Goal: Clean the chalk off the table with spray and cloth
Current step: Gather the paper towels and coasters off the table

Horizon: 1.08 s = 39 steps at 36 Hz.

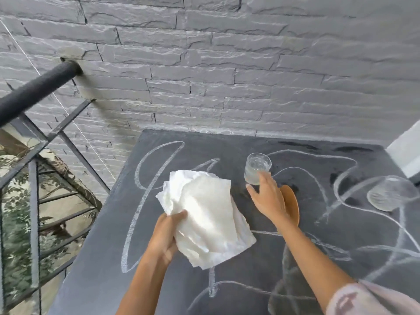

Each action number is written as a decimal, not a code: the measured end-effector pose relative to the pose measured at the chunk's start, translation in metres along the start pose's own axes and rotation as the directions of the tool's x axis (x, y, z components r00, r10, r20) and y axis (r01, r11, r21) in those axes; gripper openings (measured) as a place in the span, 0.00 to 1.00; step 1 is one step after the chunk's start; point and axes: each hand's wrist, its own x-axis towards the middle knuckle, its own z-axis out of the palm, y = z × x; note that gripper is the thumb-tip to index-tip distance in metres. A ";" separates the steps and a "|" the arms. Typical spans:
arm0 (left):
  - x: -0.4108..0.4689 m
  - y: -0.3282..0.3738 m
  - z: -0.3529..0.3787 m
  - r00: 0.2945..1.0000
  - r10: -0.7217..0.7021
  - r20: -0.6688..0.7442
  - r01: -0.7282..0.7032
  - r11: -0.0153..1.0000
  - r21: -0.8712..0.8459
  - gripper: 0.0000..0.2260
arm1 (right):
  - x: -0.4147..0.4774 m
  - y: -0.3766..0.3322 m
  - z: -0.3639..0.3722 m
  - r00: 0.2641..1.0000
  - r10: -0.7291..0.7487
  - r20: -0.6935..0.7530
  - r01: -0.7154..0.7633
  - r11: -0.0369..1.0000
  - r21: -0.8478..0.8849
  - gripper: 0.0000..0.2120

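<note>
A dark slate table (95, 264) carries looping white chalk lines (145, 171) across its top. My left hand (167, 235) grips a crumpled white cloth (204, 214) held just above the table's middle. My right hand (267, 196) reaches to a clear drinking glass (258, 165) that stands upright on the table, fingers spread and touching its lower side. A tan wooden disc (292, 204) lies under and beside that hand. No spray bottle is in view.
A second clear glass (391, 193) lies tipped on its side at the right. A grey stone wall (204, 76) backs the table. A black metal railing (34, 142) with a drop behind it runs along the left. A white block (406, 153) sits at the far right.
</note>
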 end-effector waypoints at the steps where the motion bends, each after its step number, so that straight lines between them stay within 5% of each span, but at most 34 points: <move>1: 0.001 0.000 0.001 1.000 0.001 0.013 -0.001 1.000 0.001 0.11 | 0.010 0.006 -0.002 1.000 0.015 -0.001 -0.015 0.999 -0.039 0.27; 10: 0.006 0.001 0.012 1.000 0.006 0.021 -0.006 1.000 0.022 0.15 | 0.060 0.029 -0.008 0.990 0.141 0.029 -0.134 0.977 -0.163 0.39; 15: 0.006 -0.004 0.023 0.998 0.037 -0.041 -0.038 0.999 -0.030 0.10 | 0.082 0.031 -0.009 0.975 0.203 0.096 -0.210 0.975 0.074 0.48; 23: -0.002 -0.017 0.039 0.989 0.042 -0.140 -0.048 0.998 -0.046 0.08 | 0.102 0.033 -0.006 0.955 0.267 0.133 -0.293 0.923 0.251 0.38; 34: -0.011 -0.020 0.050 0.976 0.083 -0.202 -0.097 0.994 -0.057 0.08 | 0.076 0.007 0.011 0.986 0.134 0.104 -0.149 0.976 0.156 0.38; 39: -0.015 -0.018 0.055 0.974 0.146 -0.171 -0.161 0.984 -0.079 0.11 | 0.059 -0.002 0.008 0.998 0.070 -0.001 -0.066 0.948 0.310 0.39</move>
